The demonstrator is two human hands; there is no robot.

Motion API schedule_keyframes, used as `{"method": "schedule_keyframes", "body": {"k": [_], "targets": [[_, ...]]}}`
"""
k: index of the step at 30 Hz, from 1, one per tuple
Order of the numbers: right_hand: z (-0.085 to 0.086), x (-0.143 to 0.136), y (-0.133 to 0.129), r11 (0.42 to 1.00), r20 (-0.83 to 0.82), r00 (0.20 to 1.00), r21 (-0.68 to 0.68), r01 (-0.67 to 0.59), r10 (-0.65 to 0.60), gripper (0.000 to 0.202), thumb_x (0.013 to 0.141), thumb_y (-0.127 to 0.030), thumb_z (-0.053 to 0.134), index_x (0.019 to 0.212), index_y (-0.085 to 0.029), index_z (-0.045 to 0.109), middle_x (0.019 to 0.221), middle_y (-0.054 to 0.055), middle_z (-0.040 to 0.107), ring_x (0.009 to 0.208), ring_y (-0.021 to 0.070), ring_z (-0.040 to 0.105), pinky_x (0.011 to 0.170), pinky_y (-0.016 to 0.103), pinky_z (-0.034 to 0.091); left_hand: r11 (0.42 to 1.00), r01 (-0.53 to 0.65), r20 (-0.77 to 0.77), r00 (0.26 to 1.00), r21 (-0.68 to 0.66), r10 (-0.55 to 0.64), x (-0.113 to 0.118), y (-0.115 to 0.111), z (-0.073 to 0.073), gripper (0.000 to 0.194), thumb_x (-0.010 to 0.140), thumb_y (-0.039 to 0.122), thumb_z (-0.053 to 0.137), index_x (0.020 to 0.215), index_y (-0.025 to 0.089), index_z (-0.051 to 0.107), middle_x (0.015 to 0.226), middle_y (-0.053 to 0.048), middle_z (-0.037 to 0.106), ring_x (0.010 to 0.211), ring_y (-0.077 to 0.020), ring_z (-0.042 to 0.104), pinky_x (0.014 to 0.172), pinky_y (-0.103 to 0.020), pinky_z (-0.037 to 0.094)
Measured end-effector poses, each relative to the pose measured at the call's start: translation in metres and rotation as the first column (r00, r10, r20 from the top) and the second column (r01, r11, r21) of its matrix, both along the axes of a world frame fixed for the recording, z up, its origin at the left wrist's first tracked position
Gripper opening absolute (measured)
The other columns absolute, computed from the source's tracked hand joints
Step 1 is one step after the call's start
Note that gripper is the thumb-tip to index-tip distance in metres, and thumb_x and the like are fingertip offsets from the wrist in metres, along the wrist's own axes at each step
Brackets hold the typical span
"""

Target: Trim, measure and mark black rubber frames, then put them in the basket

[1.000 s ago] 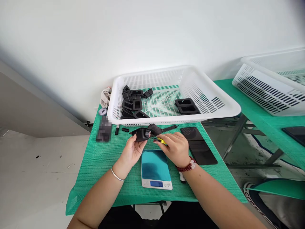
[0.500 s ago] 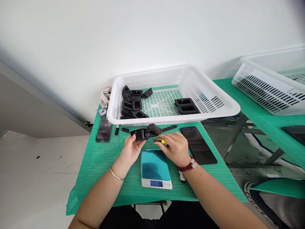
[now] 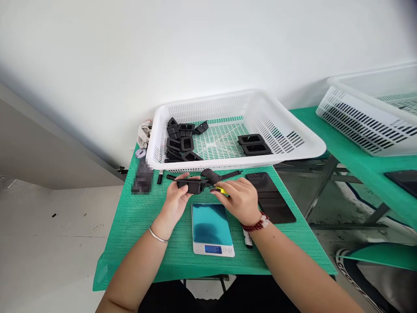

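Observation:
My left hand (image 3: 176, 198) grips a black rectangular plastic part (image 3: 192, 186) above the table, fingers behind it and thumb in front. Closed around a small yellow utility knife (image 3: 222, 190), my right hand (image 3: 239, 198) holds its tip close to the part's right end; whether the tip touches cannot be made out. Just behind lies a dark watch-like item with a strap (image 3: 211, 175). Below the hands, a digital scale (image 3: 213, 226) with a shiny blue-green plate lies flat on the green-covered table (image 3: 137, 243).
A white perforated basket (image 3: 286, 152) at the back holds several black plastic parts (image 3: 187, 143) at left and two at right (image 3: 256, 148). A black phone (image 3: 276, 204) and a marker (image 3: 247, 239) lie at right. Another white basket (image 3: 365, 121) stands on the adjoining table.
The black part has been turned in my left hand and now sits flatter, with fingers showing behind it. My right hand with the knife has barely moved.

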State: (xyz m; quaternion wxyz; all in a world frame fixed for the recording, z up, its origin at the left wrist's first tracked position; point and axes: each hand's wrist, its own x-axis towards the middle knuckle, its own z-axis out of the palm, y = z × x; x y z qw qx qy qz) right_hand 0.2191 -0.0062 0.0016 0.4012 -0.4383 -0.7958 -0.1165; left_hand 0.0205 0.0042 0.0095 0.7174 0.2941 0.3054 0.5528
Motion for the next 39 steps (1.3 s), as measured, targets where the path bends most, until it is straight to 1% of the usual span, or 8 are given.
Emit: {"method": "schedule_keyframes", "body": {"k": [3, 7, 10, 14, 20, 24, 30, 39], "targets": [[-0.002, 0.003, 0.004, 0.995, 0.000, 0.995, 0.002, 0.096, -0.096, 0.021, 0.087, -0.036, 0.059, 0.082, -0.016, 0.066, 0.065, 0.002, 0.068, 0.057, 0.0120, 0.057, 0.060, 0.029, 0.033, 0.999, -0.029, 0.011, 0.999, -0.025, 0.030, -0.002, 0.003, -0.004, 0.035, 0.068, 0.023, 0.073, 0.101, 0.014, 0.063, 0.106, -0.014, 0.069, 0.100, -0.0227, 0.065, 0.077, -0.027, 0.052], [-0.004, 0.007, 0.010, 0.976, 0.053, 0.979, -0.084, 0.200, -0.196, 0.029, 0.089, -0.041, 0.055, 0.080, -0.017, 0.067, 0.060, 0.002, 0.066, 0.051, 0.0117, 0.053, 0.058, 0.029, 0.030, 0.977, -0.185, 0.089, 0.977, -0.106, 0.194, -0.007, 0.010, -0.007, 0.016, 0.071, 0.023, 0.072, 0.084, 0.015, 0.065, 0.090, -0.007, 0.072, 0.081, -0.0157, 0.067, 0.070, -0.025, 0.052], [-0.003, 0.004, 0.011, 0.968, 0.152, 0.982, -0.210, 0.139, -0.108, 0.034, 0.088, -0.045, 0.054, 0.076, -0.017, 0.067, 0.060, 0.002, 0.064, 0.052, 0.0119, 0.053, 0.059, 0.030, 0.030, 0.965, -0.225, 0.157, 0.957, -0.134, 0.245, -0.011, 0.015, -0.004, 0.018, 0.075, 0.029, 0.070, 0.086, 0.016, 0.065, 0.082, -0.005, 0.071, 0.072, -0.0136, 0.065, 0.063, -0.024, 0.051], [-0.003, -0.006, 0.009, 0.925, 0.265, 0.962, -0.376, 0.049, 0.057, 0.037, 0.085, -0.051, 0.056, 0.077, -0.018, 0.069, 0.067, 0.004, 0.066, 0.061, 0.0144, 0.057, 0.063, 0.031, 0.030, 0.977, -0.176, 0.170, 0.966, -0.120, 0.195, -0.012, 0.016, 0.002, 0.030, 0.082, 0.039, 0.063, 0.104, 0.019, 0.064, 0.102, -0.009, 0.070, 0.095, -0.0195, 0.066, 0.062, -0.024, 0.051], [-0.007, -0.015, 0.007, 0.875, 0.259, 0.960, -0.483, 0.033, 0.106, 0.045, 0.078, -0.061, 0.059, 0.087, -0.018, 0.069, 0.075, 0.004, 0.067, 0.068, 0.0169, 0.060, 0.068, 0.032, 0.034, 0.978, -0.153, 0.148, 0.974, -0.140, 0.174, -0.009, 0.014, -0.002, 0.036, 0.085, 0.047, 0.055, 0.109, 0.021, 0.064, 0.105, -0.009, 0.069, 0.102, -0.0203, 0.063, 0.067, -0.025, 0.052], [-0.008, -0.015, 0.008, 0.864, 0.220, 0.970, -0.503, 0.025, 0.099, 0.045, 0.082, -0.061, 0.054, 0.088, -0.018, 0.068, 0.081, 0.005, 0.066, 0.075, 0.0184, 0.061, 0.070, 0.033, 0.040, 0.979, -0.142, 0.158, 0.973, -0.149, 0.165, -0.008, 0.015, -0.005, 0.035, 0.086, 0.048, 0.053, 0.106, 0.021, 0.065, 0.103, -0.008, 0.069, 0.097, -0.0191, 0.064, 0.069, -0.027, 0.052], [-0.009, -0.002, 0.017, 0.881, 0.124, 0.992, -0.473, 0.030, 0.033, 0.034, 0.095, -0.032, 0.041, 0.084, -0.018, 0.070, 0.099, 0.008, 0.068, 0.086, 0.0183, 0.064, 0.073, 0.032, 0.050, 0.964, -0.176, 0.126, 0.971, -0.200, 0.204, -0.007, 0.015, -0.006, 0.036, 0.085, 0.049, 0.054, 0.102, 0.021, 0.066, 0.102, -0.007, 0.069, 0.099, -0.0202, 0.064, 0.069, -0.027, 0.052], [-0.019, 0.017, 0.023, 0.882, 0.221, 0.974, -0.467, 0.057, 0.054, 0.036, 0.094, -0.035, 0.042, 0.101, -0.014, 0.070, 0.116, 0.010, 0.066, 0.117, 0.0277, 0.056, 0.098, 0.047, 0.045, 0.955, -0.206, 0.108, 0.967, -0.213, 0.233, -0.008, 0.015, -0.007, 0.031, 0.087, 0.047, 0.052, 0.098, 0.023, 0.067, 0.096, -0.004, 0.070, 0.091, -0.0193, 0.066, 0.066, -0.027, 0.052]]}}
